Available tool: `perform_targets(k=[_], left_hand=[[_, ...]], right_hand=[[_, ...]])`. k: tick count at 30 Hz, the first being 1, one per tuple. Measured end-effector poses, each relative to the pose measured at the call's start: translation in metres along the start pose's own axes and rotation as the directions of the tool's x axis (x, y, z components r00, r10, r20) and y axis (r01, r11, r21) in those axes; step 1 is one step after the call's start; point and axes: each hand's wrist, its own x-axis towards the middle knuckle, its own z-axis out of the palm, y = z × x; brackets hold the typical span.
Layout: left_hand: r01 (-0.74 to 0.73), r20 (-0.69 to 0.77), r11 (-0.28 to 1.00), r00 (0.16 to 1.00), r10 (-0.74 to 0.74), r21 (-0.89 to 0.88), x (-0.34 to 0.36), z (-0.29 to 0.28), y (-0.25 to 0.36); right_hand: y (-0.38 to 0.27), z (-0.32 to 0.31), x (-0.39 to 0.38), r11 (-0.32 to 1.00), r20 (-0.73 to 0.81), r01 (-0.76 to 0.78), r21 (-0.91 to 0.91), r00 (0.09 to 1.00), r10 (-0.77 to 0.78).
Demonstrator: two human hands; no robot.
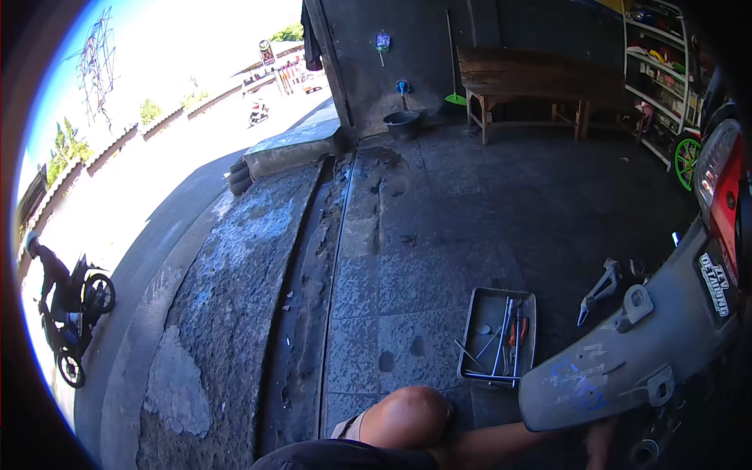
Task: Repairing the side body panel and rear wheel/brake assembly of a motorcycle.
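A bare forearm, apparently my left, reaches right from the dark sleeve and passes behind the grey rear mudguard of a motorcycle. Its hand is hidden there. Under the mudguard's lower edge a strip of bare skin shows, perhaps my right hand or wrist; its fingers cannot be made out. The mudguard carries a dark sticker and joins a red and clear tail light. Left of it on the floor, a metal tray holds several tools, among them orange-handled pliers. My bent knee is close by.
A metal bracket lies beyond the mudguard, a round metal part beside it. A wooden bench, a black basin and a shelf rack stand at the back. A rider on a motorcycle is on the road at left.
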Motion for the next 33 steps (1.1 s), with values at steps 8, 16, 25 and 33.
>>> perform_targets(k=[8,16,25,33], left_hand=[[0.037,0.329,0.979,0.944,0.031,-0.201,-0.058,0.188,0.021],[0.058,0.615,0.924,0.762,0.203,-0.377,-0.192,0.347,0.091],[-0.329,0.635,0.939,0.705,0.315,-0.101,-0.131,0.360,0.036],[-0.311,0.300,0.854,0.840,0.452,-0.416,-0.053,0.412,-0.028]], right_hand=[[0.004,0.006,0.017,0.950,-0.026,0.045,-0.310,0.998,-0.056],[-0.023,0.004,0.026,0.947,0.060,0.291,-0.135,0.957,-0.285],[-0.017,0.055,0.024,0.997,-0.301,0.077,0.026,0.951,-0.066],[-0.031,0.037,-0.026,0.965,-0.214,-0.033,-0.262,0.976,-0.025]])
